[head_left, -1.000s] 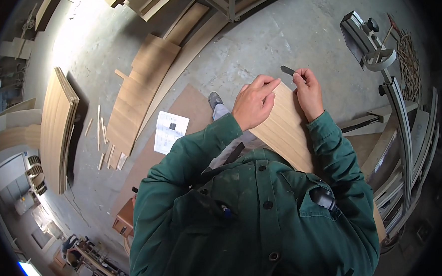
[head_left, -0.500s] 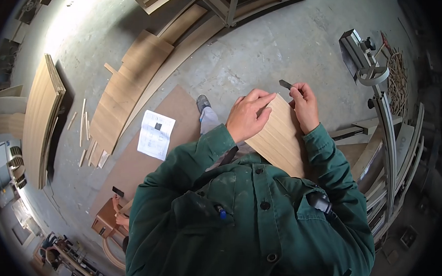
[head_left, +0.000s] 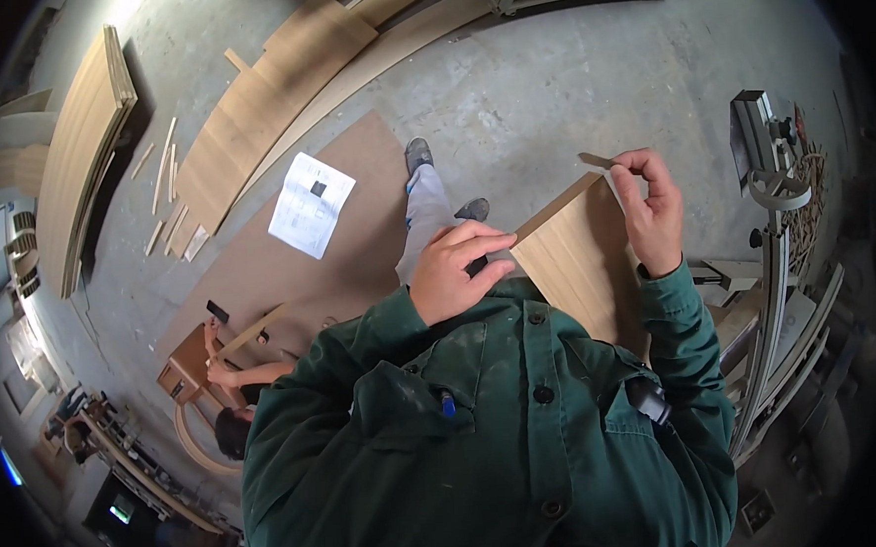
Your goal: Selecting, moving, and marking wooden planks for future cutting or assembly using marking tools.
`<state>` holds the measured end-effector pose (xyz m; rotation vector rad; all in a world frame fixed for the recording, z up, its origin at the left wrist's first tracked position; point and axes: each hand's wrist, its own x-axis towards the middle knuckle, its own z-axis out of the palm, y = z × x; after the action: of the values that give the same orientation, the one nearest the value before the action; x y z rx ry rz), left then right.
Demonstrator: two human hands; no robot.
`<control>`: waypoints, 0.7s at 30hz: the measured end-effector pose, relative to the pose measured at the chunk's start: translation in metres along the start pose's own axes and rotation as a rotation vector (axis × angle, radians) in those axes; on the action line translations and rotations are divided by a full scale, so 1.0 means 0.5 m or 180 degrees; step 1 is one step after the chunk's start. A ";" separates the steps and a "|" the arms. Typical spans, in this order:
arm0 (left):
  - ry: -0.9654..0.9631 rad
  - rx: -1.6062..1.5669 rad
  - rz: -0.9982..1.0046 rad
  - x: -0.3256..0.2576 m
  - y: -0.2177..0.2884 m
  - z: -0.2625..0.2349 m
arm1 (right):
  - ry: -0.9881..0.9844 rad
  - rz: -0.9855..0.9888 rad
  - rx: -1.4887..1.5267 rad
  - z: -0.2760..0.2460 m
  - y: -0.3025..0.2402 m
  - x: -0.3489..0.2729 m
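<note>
Right hand [head_left: 653,218] has lifted off the board [head_left: 581,261], grip pinching a small blade [head_left: 595,159] above its far corner; left hand [head_left: 453,273], fingers curled, steadies the near edge against the chest.

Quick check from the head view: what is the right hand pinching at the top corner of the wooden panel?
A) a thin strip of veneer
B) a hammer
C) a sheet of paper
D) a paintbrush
A: the right hand pinches a thin, flat strip of veneer between thumb and fingertips at the top corner of the wooden panel, while the left hand rests on the panel's left edge.
</note>
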<state>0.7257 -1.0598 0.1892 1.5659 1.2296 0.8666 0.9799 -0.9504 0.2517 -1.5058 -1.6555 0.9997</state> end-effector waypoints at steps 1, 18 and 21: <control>0.0018 0.0008 -0.0029 -0.003 0.002 0.003 | -0.0198 -0.0229 -0.0174 0.008 -0.007 0.002; 0.0742 0.0645 0.0099 -0.014 0.059 0.000 | -0.2931 -0.1279 -0.0787 0.079 -0.051 0.051; 0.0807 0.1084 0.0317 -0.014 0.072 0.002 | -0.3090 -0.1282 -0.0710 0.082 -0.045 0.058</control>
<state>0.7361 -1.0691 0.2233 1.8406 1.5542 0.9809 0.9303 -0.9263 0.2517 -0.7284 -2.6683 1.4510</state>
